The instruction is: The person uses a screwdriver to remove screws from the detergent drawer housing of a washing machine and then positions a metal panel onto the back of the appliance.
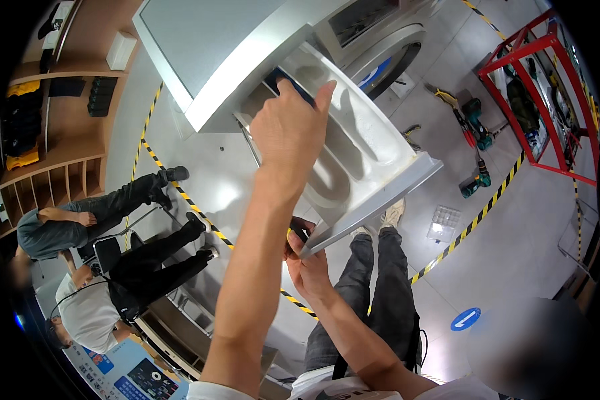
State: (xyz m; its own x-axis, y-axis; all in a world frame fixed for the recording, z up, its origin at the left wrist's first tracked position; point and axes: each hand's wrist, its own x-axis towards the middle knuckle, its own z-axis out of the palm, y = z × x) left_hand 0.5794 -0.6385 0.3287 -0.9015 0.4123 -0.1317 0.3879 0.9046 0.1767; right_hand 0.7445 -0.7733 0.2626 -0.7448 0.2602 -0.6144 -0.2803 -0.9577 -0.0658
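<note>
A detergent drawer (363,143), white inside with several long compartments and a grey front panel, is pulled out of a washing machine (213,47). My left hand (290,127) reaches over it from above. Its thumb stretches away from the index finger, whose tip is at a dark blue part (305,95) at the drawer's back. The other left fingers are mostly hidden. Below the front panel's near left corner, my right hand (309,270) is closed around a small dark thing (303,231) with a touch of yellow, its kind unclear.
A round door (387,63) stands on the machine's front. Pliers, power drills (477,180) and a clear divided box (444,223) lie on the floor at right, near a red metal rack (540,100). Two people sit at left, by wooden shelves (80,73). Striped tape marks the floor.
</note>
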